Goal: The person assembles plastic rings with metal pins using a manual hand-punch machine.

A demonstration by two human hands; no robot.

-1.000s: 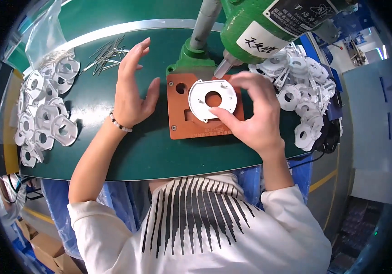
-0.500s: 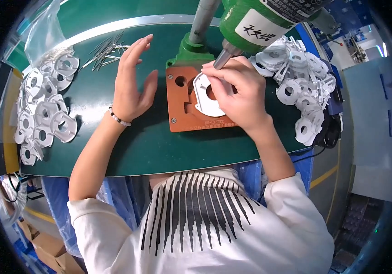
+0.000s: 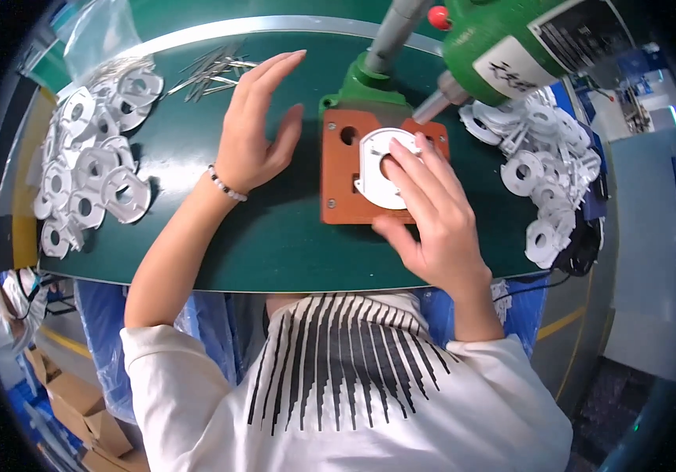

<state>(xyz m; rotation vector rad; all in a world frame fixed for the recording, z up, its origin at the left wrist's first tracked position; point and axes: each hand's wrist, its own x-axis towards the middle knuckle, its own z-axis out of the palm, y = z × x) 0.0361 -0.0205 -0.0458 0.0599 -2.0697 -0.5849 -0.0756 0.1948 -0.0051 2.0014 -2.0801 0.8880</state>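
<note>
A white, round plastic part (image 3: 372,167) with a large centre hole lies on the orange-brown fixture block (image 3: 339,189). My right hand (image 3: 440,208) reaches over it from the right, fingers stretched out across the part's face and thumb spread toward the block's front edge. Whether the fingers press on the part I cannot tell. My left hand (image 3: 259,126), with a beaded bracelet at the wrist, hovers left of the block. Its fingers are extended and its thumb stands apart, with nothing held. The grey nose (image 3: 436,98) of a green press head (image 3: 499,51) points down behind the right fingers.
Loose thin metal pins (image 3: 212,75) lie at the back left. White plastic parts are heaped at the left (image 3: 90,169) and the right (image 3: 550,161) of the green tabletop (image 3: 275,244). A grey column (image 3: 391,35) rises from the press's green base (image 3: 365,90) behind the block.
My right hand has gone from a pinch under the press nose to outstretched fingers over the white part. The view has shifted, so the bench things appear farther right. My left hand stays open.
</note>
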